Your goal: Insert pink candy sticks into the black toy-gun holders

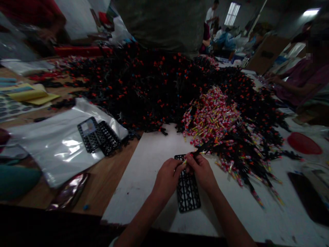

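Observation:
My left hand point(167, 176) is closed in a pinch on a small candy-like tube point(184, 162) with a yellow end. In my right hand point(205, 175) is a black toy gun point(205, 147), its long end pointing away to the upper right. The two hands meet, with the tube's end against or close to the toy; the exact contact is hidden by my fingers. Below them a black latticed plastic tray point(189, 197) lies on the white board point(136, 181). Beyond my right hand is a heap of pink, white and yellow tubes point(216, 113).
A big pile of black toys with orange tips point(154, 85) spans the table's far side. Leftward, black trays point(88, 135) rest on a clear plastic bag point(59, 144). A dark flat phone-like object point(308, 199) and red lid point(304, 143) lie right. Co-workers sit or stand around.

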`<state>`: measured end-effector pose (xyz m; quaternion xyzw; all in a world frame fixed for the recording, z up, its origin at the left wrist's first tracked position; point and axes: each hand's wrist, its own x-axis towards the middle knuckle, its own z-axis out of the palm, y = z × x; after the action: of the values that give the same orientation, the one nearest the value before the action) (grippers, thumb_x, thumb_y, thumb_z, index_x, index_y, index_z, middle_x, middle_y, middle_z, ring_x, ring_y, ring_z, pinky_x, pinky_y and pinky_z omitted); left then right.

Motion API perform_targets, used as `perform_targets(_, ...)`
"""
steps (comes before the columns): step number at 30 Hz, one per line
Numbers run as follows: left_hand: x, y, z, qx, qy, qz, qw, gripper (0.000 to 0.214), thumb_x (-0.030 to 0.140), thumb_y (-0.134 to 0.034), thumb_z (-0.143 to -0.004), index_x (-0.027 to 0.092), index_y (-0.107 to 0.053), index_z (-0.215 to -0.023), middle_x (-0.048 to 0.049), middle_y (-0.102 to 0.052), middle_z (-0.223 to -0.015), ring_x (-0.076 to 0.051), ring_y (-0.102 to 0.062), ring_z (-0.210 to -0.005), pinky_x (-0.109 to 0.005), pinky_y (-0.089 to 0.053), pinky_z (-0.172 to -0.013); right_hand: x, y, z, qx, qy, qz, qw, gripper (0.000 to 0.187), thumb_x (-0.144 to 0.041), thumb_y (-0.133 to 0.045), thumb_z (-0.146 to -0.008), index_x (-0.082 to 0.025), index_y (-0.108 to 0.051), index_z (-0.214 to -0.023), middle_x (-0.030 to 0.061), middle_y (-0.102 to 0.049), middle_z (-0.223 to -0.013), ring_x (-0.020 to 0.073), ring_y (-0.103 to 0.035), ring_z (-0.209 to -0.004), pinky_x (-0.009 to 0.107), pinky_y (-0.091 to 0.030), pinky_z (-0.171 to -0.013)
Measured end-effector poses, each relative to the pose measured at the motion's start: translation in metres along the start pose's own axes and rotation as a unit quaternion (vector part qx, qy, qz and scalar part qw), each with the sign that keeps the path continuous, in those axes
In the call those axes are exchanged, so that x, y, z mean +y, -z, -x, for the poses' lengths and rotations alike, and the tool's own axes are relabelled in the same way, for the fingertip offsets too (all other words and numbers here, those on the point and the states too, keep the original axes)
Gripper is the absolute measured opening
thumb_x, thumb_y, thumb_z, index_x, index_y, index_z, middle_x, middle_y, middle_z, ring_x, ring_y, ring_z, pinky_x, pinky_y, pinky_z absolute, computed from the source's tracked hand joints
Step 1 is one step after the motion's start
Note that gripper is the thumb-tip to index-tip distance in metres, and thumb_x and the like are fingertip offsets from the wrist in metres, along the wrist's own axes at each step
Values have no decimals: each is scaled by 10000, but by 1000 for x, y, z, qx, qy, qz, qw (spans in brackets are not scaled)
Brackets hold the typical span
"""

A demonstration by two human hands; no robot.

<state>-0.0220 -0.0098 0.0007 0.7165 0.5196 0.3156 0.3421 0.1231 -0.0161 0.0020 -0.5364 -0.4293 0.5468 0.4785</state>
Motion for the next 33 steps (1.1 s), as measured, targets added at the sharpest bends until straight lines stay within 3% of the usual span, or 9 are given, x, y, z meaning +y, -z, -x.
perform_targets(4, -22, -6, -3, 50, -45, -119, 991, 472, 304, -660, -771, 159, -535, -1203, -126, -580, -1205, -270, -508, -1134, -468, -412, -978, 10, 3, -20, 34, 9, 1, 999, 360, -504, -602, -796, -167, -524, -894, -21, -617, -607, 85, -518, -460, 194, -411, -474)
perform_targets(10, -41, -19, -10, 33, -25, -184, 982, 558, 272, -700, -722, 142, -505, -1229, -130, -554, -1205, -294, -486, -1108, -485, -412, -956, 24, -10, -42, 29, 18, 136, 990, 287, -468, -567, -818, -197, -554, -912, -50, -572, -522, 121, -510, -386, 223, -412, -420)
perform_targets(15, -39, -18, -10, 25, -22, -181, 983, 498, 166, -626, -731, 142, -505, -1213, -124, -539, -1214, -289, -473, -1120, -473, -396, -972, 29, -25, -44, 104, 137, 366, 914, 156, -339, -527, -871, -194, -563, -916, 67, -640, -886, 203, -624, -811, 309, -490, -737)
perform_targets(18, -41, -18, -11, 34, -19, -179, 983, 445, 129, -579, -720, 143, -532, -1162, -126, -545, -1212, -288, -488, -1110, -469, -406, -957, 31, -33, -42, 94, 149, 449, 876, 100, -246, -482, -882, -195, -540, -946, 77, -606, -946, 202, -597, -838, 311, -484, -724)
perform_targets(20, -43, -19, -12, 44, -19, -182, 982, 412, 149, -574, -719, 155, -548, -1130, -125, -550, -1210, -293, -498, -1105, -476, -414, -943, 29, -33, -41, 68, 155, 454, 874, 77, -208, -482, -878, -200, -532, -935, 54, -593, -929, 187, -586, -831, 294, -482, -717)
perform_targets(24, -47, -21, -11, 55, -26, -195, 979, 444, 295, -601, -764, 165, -527, -1181, -127, -549, -1217, -309, -497, -1114, -480, -422, -929, 13, -3, -35, 29, 199, 442, 874, 196, -115, -492, -854, -207, -556, -1014, 33, -582, -965, 164, -573, -872, 274, -473, -780)
perform_targets(27, -48, -23, -7, 62, -29, -203, 977, 463, 382, -582, -794, 167, -511, -1197, -125, -547, -1216, -310, -495, -1117, -481, -417, -932, 1, 34, -28, 110, 190, 561, 798, 362, -67, -477, -836, -211, -571, -1154, 94, -539, -1083, 216, -539, -946, 311, -465, -773)
perform_targets(30, -48, -24, -1, 77, -26, -204, 976, 449, 385, -559, -809, 173, -498, -1201, -125, -543, -1214, -311, -497, -1117, -488, -415, -930, -4, 61, -17, 119, 178, 667, 714, 265, -72, -498, -837, -209, -667, -989, 107, -550, -994, 254, -514, -929, 329, -450, -731)
perform_targets(33, -49, -24, 4, 89, -17, -201, 975, 485, 348, -577, -791, 173, -469, -1230, -131, -547, -1209, -315, -508, -1107, -491, -421, -921, 1, 70, -1, 87, 250, 664, 699, 273, -42, -499, -841, -211, -666, -975, 86, -576, -962, 230, -513, -906, 324, -441, -760)
